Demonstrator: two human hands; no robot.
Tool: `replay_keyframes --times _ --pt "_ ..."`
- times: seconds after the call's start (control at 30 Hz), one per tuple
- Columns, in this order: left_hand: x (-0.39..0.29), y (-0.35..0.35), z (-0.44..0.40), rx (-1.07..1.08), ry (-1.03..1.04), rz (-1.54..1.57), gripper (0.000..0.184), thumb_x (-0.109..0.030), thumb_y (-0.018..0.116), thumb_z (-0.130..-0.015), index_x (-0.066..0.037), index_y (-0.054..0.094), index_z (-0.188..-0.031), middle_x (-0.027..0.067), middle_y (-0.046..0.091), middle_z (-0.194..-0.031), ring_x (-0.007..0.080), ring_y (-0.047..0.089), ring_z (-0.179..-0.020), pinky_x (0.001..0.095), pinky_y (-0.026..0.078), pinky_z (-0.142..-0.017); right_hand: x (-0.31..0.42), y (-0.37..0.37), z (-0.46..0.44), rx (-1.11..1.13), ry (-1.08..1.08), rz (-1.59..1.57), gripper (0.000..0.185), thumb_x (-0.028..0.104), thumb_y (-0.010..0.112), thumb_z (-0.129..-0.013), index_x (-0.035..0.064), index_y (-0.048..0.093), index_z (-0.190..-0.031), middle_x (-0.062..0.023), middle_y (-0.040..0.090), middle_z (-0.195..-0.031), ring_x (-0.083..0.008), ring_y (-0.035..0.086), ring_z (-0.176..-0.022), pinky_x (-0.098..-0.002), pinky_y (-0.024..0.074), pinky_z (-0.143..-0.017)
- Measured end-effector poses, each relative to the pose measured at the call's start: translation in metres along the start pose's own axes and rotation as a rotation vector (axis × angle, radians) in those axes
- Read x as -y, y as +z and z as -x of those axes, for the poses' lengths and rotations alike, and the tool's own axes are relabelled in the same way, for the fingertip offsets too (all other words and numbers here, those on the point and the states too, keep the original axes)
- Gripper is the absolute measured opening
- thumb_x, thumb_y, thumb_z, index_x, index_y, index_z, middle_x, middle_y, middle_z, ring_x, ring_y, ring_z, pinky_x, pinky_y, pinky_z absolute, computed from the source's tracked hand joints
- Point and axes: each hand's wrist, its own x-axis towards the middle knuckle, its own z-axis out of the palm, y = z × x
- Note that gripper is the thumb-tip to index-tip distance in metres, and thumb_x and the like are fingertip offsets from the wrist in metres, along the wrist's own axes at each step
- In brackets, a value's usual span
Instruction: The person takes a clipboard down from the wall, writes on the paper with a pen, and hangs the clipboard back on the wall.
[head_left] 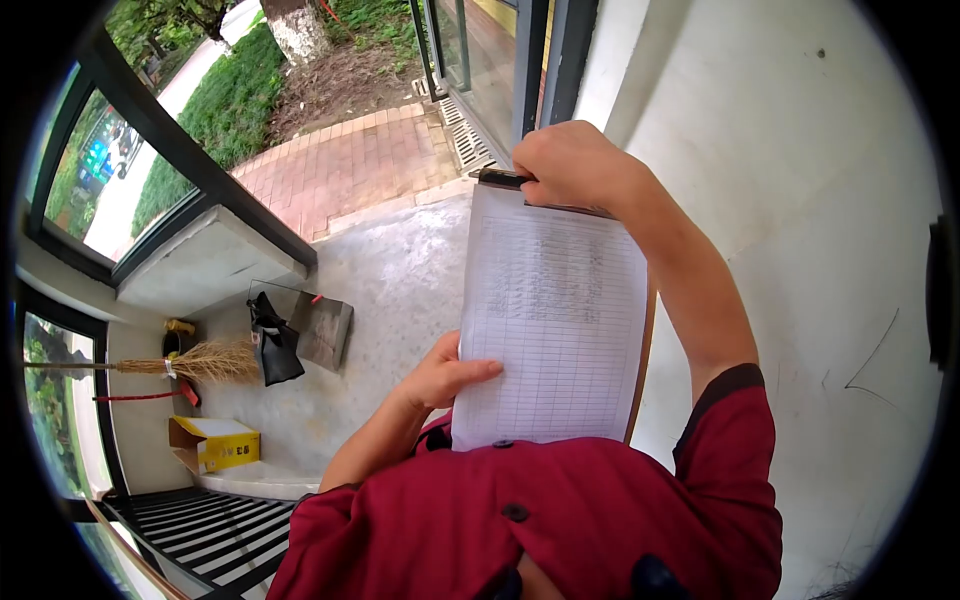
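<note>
A clipboard with a printed form (555, 320) rests upright against the front of a dark red shirt. Rows of handwriting fill the upper part of the form, and the lower rows look blank. My left hand (448, 374) grips the left edge of the clipboard, thumb lying over the paper and the other fingers behind it. At the top edge, my right hand (568, 165) is closed on the dark clip (500, 179), its fingers curled over it. The clipboard's brown edge shows along the right side.
A straw broom (205, 362), a black bag (274, 340), a dustpan (325, 332) and a yellow box (228, 449) are on the left. Black railing (200, 530) runs at lower left. An open glass door (490, 75) stands ahead; a pale wall (820, 250) rises at right.
</note>
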Motion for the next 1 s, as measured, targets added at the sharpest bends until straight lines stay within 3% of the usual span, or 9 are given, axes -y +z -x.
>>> replay_keyframes --times 0.2,0.4,0.47,0.53,0.57,0.63,0.73,0.9,1.0 --pt "0.000 0.015 -0.009 0.071 -0.020 -0.162 0.037 -0.005 0.060 -0.080 0.005 0.052 -0.115 0.0120 0.060 -0.106 0.0183 0.058 -0.095 0.0343 0.047 -0.083 0.049 -0.007 -0.010 -0.334 -0.091 -0.224 0.015 0.008 0.060 -0.075 0.0044 0.053 -0.087 -0.0082 0.061 -0.075 -0.0213 0.060 -0.071 -0.0324 0.0458 -0.059" --pt "0.010 0.006 0.011 -0.054 0.006 -0.025 0.041 -0.007 0.062 -0.080 0.004 0.050 -0.117 0.0120 0.059 -0.109 0.0182 0.057 -0.097 0.0343 0.046 -0.085 0.055 -0.012 0.077 -1.019 -0.427 -1.474 0.026 -0.013 0.059 -0.070 0.0054 0.043 -0.080 -0.0006 0.045 -0.072 -0.0057 0.040 -0.056 -0.0213 0.0389 -0.049" --pt "0.015 0.005 0.016 -0.116 0.050 0.043 0.041 -0.008 0.063 -0.079 0.004 0.049 -0.117 0.0123 0.059 -0.109 0.0189 0.057 -0.098 0.0347 0.046 -0.086 0.059 0.018 0.113 -0.943 -0.451 -1.944 0.014 0.005 0.050 -0.085 0.0079 0.038 -0.080 -0.0033 0.041 -0.075 -0.0091 0.042 -0.051 -0.0213 0.0385 -0.046" --pt "0.020 0.001 0.017 -0.103 0.054 0.087 0.040 -0.007 0.063 -0.080 0.003 0.050 -0.117 0.0111 0.059 -0.110 0.0178 0.057 -0.097 0.0338 0.046 -0.086 0.079 0.064 0.133 -0.872 -0.217 -2.148 0.025 0.029 0.044 -0.092 0.0076 0.038 -0.080 -0.0042 0.041 -0.069 -0.0125 0.041 -0.045 -0.0236 0.0415 -0.045" --pt "0.022 0.000 0.017 -0.095 0.052 0.105 0.039 -0.007 0.063 -0.080 0.003 0.051 -0.116 0.0105 0.059 -0.110 0.0173 0.057 -0.097 0.0334 0.046 -0.086 0.090 0.088 0.138 -0.804 -0.088 -2.173 0.029 0.033 0.041 -0.093 0.0048 0.043 -0.087 -0.0034 0.037 -0.062 -0.0138 0.045 -0.048 -0.0277 0.0437 -0.045" --pt "0.021 0.002 0.014 -0.092 0.042 0.080 0.040 -0.006 0.063 -0.080 0.002 0.050 -0.117 0.0105 0.059 -0.110 0.0170 0.057 -0.097 0.0330 0.046 -0.086 0.110 0.117 0.139 -0.794 0.073 -1.959 0.041 0.035 0.027 -0.098 0.0008 0.048 -0.106 -0.0053 0.051 -0.066 -0.0182 0.053 -0.053 -0.0329 0.0469 -0.053" --pt "0.019 0.004 0.007 -0.061 0.020 0.049 0.040 -0.006 0.063 -0.080 0.002 0.050 -0.117 0.0102 0.059 -0.110 0.0168 0.057 -0.097 0.0328 0.046 -0.086 0.125 0.121 0.137 -0.730 0.234 -1.812 0.042 0.035 0.029 -0.097 -0.0014 0.049 -0.105 -0.0094 0.059 -0.077 -0.0207 0.058 -0.063 -0.0340 0.0482 -0.060" --pt "0.021 0.005 0.000 0.017 0.021 0.018 0.038 -0.006 0.063 -0.081 0.002 0.052 -0.116 0.0091 0.060 -0.107 0.0160 0.057 -0.096 0.0325 0.046 -0.085 0.122 0.131 0.147 -0.830 0.178 -1.311 0.019 0.008 0.064 -0.083 0.0021 0.055 -0.098 -0.0076 0.063 -0.082 -0.0125 0.061 -0.067 -0.0220 0.0471 -0.057" --pt "0.022 0.005 -0.004 0.042 0.026 -0.017 0.036 -0.006 0.063 -0.081 0.002 0.052 -0.115 0.0084 0.060 -0.106 0.0152 0.057 -0.095 0.0317 0.047 -0.084 0.130 0.126 0.147 -0.862 0.253 -1.172 0.016 0.007 0.065 -0.080 0.0014 0.057 -0.093 -0.0068 0.062 -0.075 -0.0121 0.060 -0.061 -0.0240 0.0465 -0.053"
